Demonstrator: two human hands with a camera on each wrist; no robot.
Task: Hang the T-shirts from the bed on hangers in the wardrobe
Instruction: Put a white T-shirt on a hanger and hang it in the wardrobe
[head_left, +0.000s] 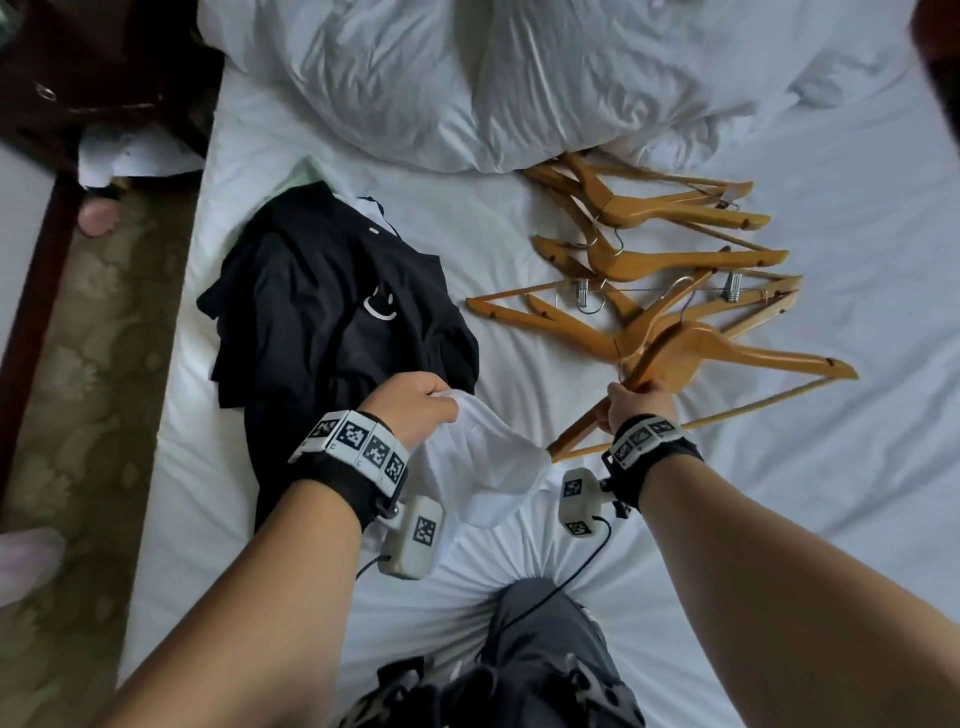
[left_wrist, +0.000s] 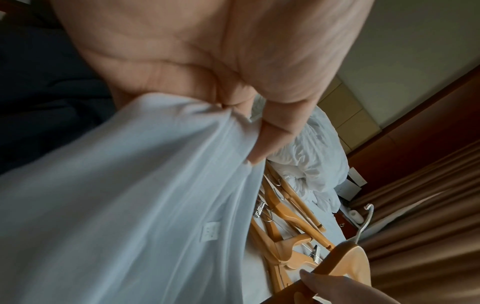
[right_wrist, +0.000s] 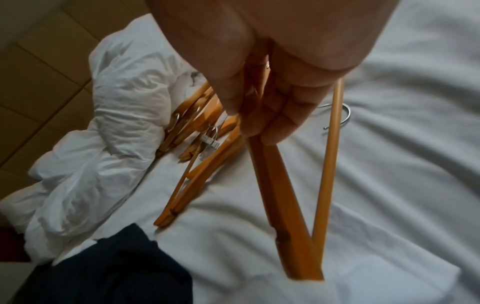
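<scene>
Thin white cotton T-shirt (head_left: 483, 457) sits bunched at the near bed edge, left hand (head_left: 415, 410) pinching a fold of it. Right hand (head_left: 636, 405) grips one arm of a light-brown wooden hanger (head_left: 696, 358), lifted off the hanger pile (head_left: 649, 249). Suggest: find the neck opening first, feed the hanger arm through it. Black T-shirts (head_left: 332, 306) lie left. White-sheeted bed (head_left: 831, 467), rumpled duvet (head_left: 519, 78), patterned carpet (head_left: 88, 332).

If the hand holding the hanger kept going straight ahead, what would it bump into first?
Probably the pile of wooden hangers on the bed, directly beyond the right hand and the hanger it grips. Depth is hard to judge, so it might pass just above them.
</scene>
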